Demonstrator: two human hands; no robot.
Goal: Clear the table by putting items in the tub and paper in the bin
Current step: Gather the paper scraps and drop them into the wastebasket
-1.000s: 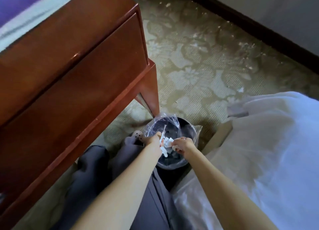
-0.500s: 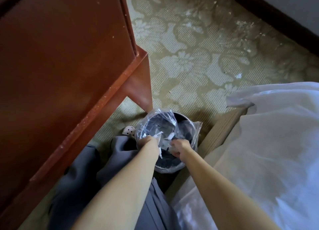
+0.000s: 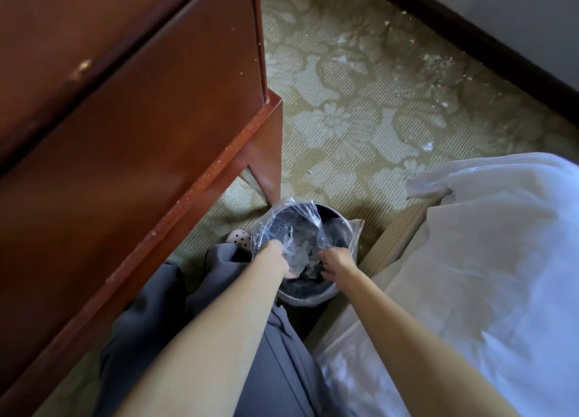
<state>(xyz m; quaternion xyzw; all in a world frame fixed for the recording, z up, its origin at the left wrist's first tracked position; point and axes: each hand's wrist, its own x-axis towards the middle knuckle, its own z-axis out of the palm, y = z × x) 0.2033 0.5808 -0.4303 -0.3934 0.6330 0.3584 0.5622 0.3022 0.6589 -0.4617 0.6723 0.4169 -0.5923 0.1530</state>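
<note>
A round dark bin (image 3: pixel 342 223) with a clear plastic liner (image 3: pixel 299 210) stands on the carpet between the table leg and the bed. Both my hands reach into its mouth. My left hand (image 3: pixel 275 257) is at the left rim with its fingers pointing down. My right hand (image 3: pixel 336 261) is at the right side, fingers spread and loosely bent, holding nothing. Torn white paper scraps (image 3: pixel 300 257) lie blurred in the bin between the two hands, apart from the fingers. The tub is not in view.
A reddish wooden table (image 3: pixel 125 134) with a drawer front fills the left, its leg just left of the bin. A bed with white sheets (image 3: pixel 470 275) sits on the right. My grey trousers (image 3: pixel 250 354) and a spotted shoe (image 3: pixel 239 238) are below, patterned carpet (image 3: pixel 344 103) beyond.
The paper pieces held between my hands a second ago have dropped into the bin. Both hands went lower into the bin's mouth and moved apart, and my view tilted down.
</note>
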